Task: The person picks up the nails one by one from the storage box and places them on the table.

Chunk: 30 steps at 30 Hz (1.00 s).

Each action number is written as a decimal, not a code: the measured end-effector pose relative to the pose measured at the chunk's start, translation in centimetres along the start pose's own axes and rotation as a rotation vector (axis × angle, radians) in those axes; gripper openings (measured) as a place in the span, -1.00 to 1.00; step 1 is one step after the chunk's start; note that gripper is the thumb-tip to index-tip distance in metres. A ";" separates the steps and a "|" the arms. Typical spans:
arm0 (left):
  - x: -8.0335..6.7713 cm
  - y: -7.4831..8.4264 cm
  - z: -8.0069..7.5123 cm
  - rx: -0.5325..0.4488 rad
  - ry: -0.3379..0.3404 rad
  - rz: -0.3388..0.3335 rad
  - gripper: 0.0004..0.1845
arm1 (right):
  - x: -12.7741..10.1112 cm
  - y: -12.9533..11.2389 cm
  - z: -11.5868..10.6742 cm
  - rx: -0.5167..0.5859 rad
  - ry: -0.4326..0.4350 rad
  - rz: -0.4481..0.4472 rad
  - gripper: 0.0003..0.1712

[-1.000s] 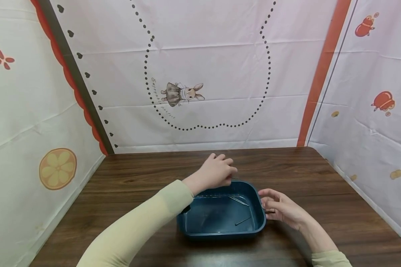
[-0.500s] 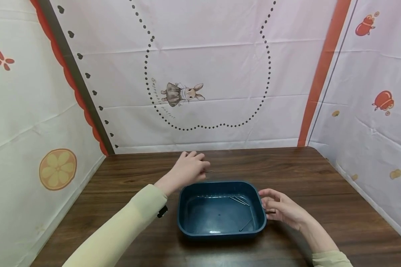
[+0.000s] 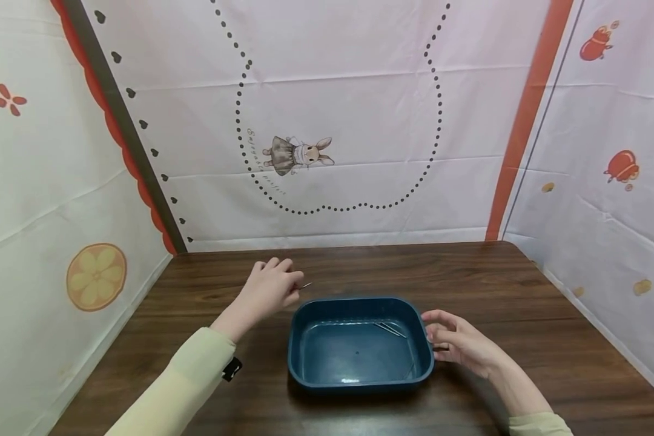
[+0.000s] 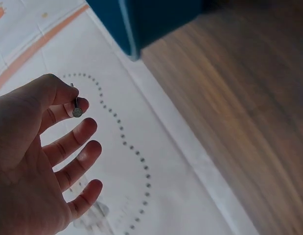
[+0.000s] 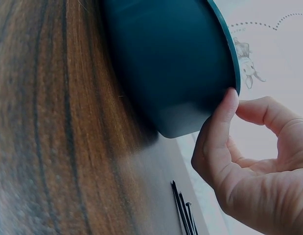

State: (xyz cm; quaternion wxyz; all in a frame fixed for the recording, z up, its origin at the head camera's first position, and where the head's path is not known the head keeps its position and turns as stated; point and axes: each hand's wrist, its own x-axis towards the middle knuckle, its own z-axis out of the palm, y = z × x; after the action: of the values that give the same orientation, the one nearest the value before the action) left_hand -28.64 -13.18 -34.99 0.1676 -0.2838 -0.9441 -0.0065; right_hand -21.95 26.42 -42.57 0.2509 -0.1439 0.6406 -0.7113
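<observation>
Behind and left of a dark blue plastic tray (image 3: 354,383), my left hand (image 3: 269,287) pinches a nail (image 3: 305,285) between thumb and fingertip. The left wrist view shows the round nail head (image 4: 77,112) past the thumb; the other fingers are loosely spread. My right hand (image 3: 465,345) is at the tray's right end, its fingertips touching the outside near the rim. In the right wrist view that hand's fingers are bent but not wrapped round the tray. A few thin nails (image 3: 390,329) lie inside the tray on the right.
Several dark nails (image 5: 184,208) appear below my right hand in the right wrist view, seemingly on the table. The brown wood-grain table (image 3: 223,266) has printed white cloth (image 3: 332,121) hanging behind it and on both sides.
My left hand has moved left from over the tray's back rim, the nail still pinched, baring the tray's left part. My right hand stays at the tray's right end.
</observation>
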 end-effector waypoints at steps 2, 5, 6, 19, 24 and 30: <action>-0.9 -0.6 0.2 -0.020 0.003 -0.026 -0.97 | 0.0 0.0 0.0 0.001 0.000 0.001 -0.74; -2.0 -1.6 0.7 -0.052 0.007 -0.069 -0.90 | -0.1 -0.1 -0.2 0.000 0.002 0.000 -0.73; -2.4 -1.9 0.7 -0.057 0.005 -0.085 -0.89 | -0.1 -0.1 -0.2 0.000 0.001 0.001 -0.73; -6.9 -4.2 0.9 -0.124 -0.001 -0.212 -0.82 | -0.1 0.0 -0.3 0.009 0.001 0.031 -0.75; -8.0 -4.9 1.2 -0.133 0.002 -0.246 -0.80 | 0.0 0.1 -0.3 0.010 -0.004 0.029 -0.74; -9.4 -5.4 1.3 -0.136 -0.039 -0.277 -0.77 | 0.3 0.0 -0.2 0.001 0.001 0.031 -0.74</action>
State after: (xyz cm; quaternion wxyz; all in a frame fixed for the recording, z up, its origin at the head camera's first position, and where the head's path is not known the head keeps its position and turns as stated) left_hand -24.64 -22.58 -38.76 0.1270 -0.1617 -0.9747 -0.0880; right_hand -22.28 26.45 -42.66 0.2618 -0.1334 0.6427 -0.7075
